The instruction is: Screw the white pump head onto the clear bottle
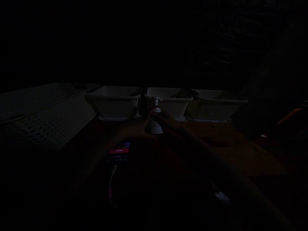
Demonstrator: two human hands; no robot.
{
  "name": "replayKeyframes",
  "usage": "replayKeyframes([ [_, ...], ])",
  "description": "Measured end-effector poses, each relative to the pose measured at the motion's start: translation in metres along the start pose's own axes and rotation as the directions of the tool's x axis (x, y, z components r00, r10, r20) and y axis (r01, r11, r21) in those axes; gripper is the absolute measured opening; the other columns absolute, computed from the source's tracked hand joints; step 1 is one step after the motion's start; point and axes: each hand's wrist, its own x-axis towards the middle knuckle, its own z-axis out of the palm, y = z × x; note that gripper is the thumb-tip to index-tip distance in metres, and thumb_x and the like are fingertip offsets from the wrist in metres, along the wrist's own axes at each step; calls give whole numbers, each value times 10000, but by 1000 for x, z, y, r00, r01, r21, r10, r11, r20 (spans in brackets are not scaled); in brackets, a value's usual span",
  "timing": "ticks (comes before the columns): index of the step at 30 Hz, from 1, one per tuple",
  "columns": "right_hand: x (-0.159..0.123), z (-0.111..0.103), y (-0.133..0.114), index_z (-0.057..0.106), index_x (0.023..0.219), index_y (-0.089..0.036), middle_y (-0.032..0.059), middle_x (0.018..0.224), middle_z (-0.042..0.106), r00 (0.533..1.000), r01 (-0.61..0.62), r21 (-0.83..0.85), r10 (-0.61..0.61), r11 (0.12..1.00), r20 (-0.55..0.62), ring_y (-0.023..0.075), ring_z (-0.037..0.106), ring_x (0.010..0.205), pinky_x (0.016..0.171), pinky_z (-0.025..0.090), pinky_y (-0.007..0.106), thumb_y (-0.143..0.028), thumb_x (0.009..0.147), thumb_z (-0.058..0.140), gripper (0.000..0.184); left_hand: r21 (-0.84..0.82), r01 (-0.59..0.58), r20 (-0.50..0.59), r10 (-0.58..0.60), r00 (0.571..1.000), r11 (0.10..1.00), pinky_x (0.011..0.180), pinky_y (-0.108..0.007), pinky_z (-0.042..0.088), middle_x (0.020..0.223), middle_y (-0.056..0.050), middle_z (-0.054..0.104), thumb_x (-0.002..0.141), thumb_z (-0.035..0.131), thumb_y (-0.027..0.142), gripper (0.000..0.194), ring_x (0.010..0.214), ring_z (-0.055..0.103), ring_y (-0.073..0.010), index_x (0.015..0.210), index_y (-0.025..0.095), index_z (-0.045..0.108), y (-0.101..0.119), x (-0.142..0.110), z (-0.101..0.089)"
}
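Observation:
The scene is very dark. A pump bottle (155, 127) with a white pump head stands upright on the wooden table, in the middle of the view. From the left, my left hand (141, 126) is closed around it, one finger near the neck and another low by the body. My right hand (170, 120) comes in from the right, its fingers closed at the bottle just under the white collar. Shadow hides much of both hands and part of the bottle.
Behind the bottle stand a left tub (117, 104), a middle tub (178, 107) and a right tub (211, 109). A perforated basket (48, 112) is at far left. A lit phone (119, 150) with a cable (111, 179) lies near my left forearm. A reddish shape (290, 117) at far right is unclear.

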Motion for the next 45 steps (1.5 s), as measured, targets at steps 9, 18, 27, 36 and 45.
replayKeyframes([
  [9, 0, -1, -1, 621, 1127, -166, 99, 1075, 696, 1000, -26, 29, 25, 999, 15, 213, 649, 968, 916, 551, 393, -417, 804, 728, 423, 16, 9, 2, -9, 1000, 1000, 1051, -498, 404, 1559, -247, 323, 701, 740, 625, 1326, 1368, 441, -398, 1529, 239, -222, -4, 1, 2],
  [18, -2, 4, -5, 637, 1071, -167, 93, 1056, 701, 999, -17, 35, 15, 999, 31, 216, 656, 962, 903, 552, 397, -427, 798, 720, 386, 31, 3, -2, -3, 1000, 1000, 1048, -482, 413, 1570, -234, 310, 714, 731, 630, 1310, 1381, 430, -382, 1529, 242, -218, -2, 0, 1],
  [27, -1, 3, -5, 613, 1092, -168, 96, 1062, 692, 999, -32, 10, 32, 999, 14, 216, 655, 960, 929, 543, 415, -407, 798, 723, 394, 21, 30, -10, -30, 1000, 999, 1031, -499, 433, 1593, -245, 243, 703, 752, 617, 1325, 1399, 391, -410, 1531, 252, -216, 1, -2, 1],
  [36, 0, -1, -3, 605, 1115, -175, 91, 1102, 682, 999, -8, -21, 9, 1000, 39, 217, 648, 1014, 965, 522, 403, -414, 816, 703, 395, 17, 28, -20, -28, 999, 999, 1029, -481, 439, 1607, -226, 217, 701, 755, 571, 1318, 1400, 399, -391, 1527, 261, -224, -3, 0, 3],
  [45, -1, 1, -3, 612, 1064, -177, 85, 1063, 690, 999, -22, 23, 21, 999, 30, 226, 651, 1004, 941, 532, 404, -424, 783, 731, 393, 5, 26, -6, -26, 1000, 1000, 1060, -494, 407, 1608, -228, 208, 704, 743, 599, 1301, 1426, 347, -401, 1544, 232, -181, 3, -1, 1],
])
